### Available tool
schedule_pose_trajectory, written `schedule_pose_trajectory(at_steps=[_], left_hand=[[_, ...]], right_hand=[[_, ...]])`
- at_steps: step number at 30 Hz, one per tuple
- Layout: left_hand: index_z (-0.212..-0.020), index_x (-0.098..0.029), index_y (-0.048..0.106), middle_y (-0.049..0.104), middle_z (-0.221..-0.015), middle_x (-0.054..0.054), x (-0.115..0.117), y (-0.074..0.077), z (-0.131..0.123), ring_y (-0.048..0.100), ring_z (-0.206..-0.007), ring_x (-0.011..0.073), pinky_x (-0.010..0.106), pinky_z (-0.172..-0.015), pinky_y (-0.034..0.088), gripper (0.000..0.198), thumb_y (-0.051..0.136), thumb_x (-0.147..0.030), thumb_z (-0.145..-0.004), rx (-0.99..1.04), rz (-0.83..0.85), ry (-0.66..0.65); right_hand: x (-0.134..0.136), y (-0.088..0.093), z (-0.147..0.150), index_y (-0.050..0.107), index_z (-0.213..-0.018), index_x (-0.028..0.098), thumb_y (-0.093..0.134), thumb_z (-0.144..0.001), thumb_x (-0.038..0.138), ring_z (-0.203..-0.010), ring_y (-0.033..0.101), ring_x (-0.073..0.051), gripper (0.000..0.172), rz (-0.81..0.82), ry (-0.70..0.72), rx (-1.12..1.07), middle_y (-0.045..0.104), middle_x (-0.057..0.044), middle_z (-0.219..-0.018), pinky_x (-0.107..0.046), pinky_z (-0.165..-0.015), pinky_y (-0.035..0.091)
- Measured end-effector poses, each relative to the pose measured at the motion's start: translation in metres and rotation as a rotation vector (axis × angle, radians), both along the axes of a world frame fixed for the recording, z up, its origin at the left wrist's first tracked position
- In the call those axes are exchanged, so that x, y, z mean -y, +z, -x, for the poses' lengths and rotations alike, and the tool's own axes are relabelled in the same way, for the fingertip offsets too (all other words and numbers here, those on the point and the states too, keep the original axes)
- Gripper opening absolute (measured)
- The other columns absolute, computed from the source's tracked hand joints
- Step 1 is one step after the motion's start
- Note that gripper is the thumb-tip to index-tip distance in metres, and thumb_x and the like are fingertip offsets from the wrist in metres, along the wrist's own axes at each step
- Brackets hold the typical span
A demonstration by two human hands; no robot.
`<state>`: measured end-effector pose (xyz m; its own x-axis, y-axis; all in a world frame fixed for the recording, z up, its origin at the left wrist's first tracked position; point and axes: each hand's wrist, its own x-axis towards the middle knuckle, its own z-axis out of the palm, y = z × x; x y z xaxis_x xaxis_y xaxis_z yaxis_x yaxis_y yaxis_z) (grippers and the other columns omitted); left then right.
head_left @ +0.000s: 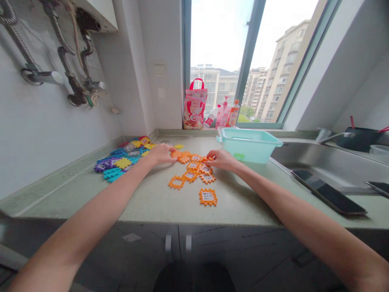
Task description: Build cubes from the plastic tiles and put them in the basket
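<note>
Orange interlocking plastic tiles (191, 176) with toothed edges lie in a cluster on the counter between my hands, several of them bearing printed window patterns. At the cluster's far left, my left hand (164, 154) pinches the edge of an orange tile (175, 154). The fingers of my right hand (223, 159) close on another orange tile (209, 158) at the right side, partly hidden by them. Closer to the counter's front edge, a single printed orange tile (208, 196) lies apart. A frame-shaped orange tile (176, 182) with an open middle is at the cluster's near left.
A mixed pile of blue, purple, yellow and red tiles (123, 163) lies left of my left arm. Behind my right hand stands a mint-green plastic basin (252, 142), green pieces showing through its wall. A phone (328, 192) rests by the steel sink (304, 158). Bottles (224, 113) line the windowsill.
</note>
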<state>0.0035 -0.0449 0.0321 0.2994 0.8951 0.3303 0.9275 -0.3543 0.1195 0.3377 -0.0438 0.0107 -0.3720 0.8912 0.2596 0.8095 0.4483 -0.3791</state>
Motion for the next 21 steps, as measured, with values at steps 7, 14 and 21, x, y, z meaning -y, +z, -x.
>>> schedule_pose_trajectory(at_steps=[7, 14, 21], left_hand=[[-0.12, -0.025, 0.08, 0.082, -0.108, 0.004, -0.004, -0.005, 0.001, 0.076, -0.096, 0.0236, 0.027, -0.082, 0.056, 0.05, 0.076, -0.046, -0.074, 0.037, 0.107, 0.015], [-0.131, -0.023, 0.075, 0.08, -0.117, 0.006, -0.01, -0.017, 0.001, 0.074, -0.101, 0.0241, 0.029, -0.089, 0.056, 0.059, 0.074, -0.048, -0.078, 0.107, 0.095, -0.027], [-0.127, -0.025, 0.077, 0.08, -0.111, 0.004, 0.005, -0.005, -0.006, 0.073, -0.098, 0.022, 0.028, -0.086, 0.054, 0.055, 0.075, -0.046, -0.076, 0.114, 0.167, -0.086]], right_hand=[[0.0, 0.001, -0.006, 0.078, -0.101, 0.025, 0.083, -0.079, 0.041, -0.09, 0.071, -0.023, 0.027, -0.057, 0.036, -0.036, 0.079, -0.004, -0.099, -0.03, -0.075, 0.049], [0.008, 0.006, -0.004, 0.078, -0.103, 0.023, 0.08, -0.083, 0.053, -0.085, 0.072, -0.023, 0.036, 0.039, 0.019, 0.012, 0.08, -0.007, -0.099, -0.031, -0.071, 0.049], [0.008, 0.009, -0.013, 0.079, -0.108, 0.024, 0.082, -0.084, 0.04, -0.098, 0.072, -0.024, 0.029, 0.039, 0.119, -0.006, 0.079, -0.006, -0.112, -0.032, -0.085, 0.053]])
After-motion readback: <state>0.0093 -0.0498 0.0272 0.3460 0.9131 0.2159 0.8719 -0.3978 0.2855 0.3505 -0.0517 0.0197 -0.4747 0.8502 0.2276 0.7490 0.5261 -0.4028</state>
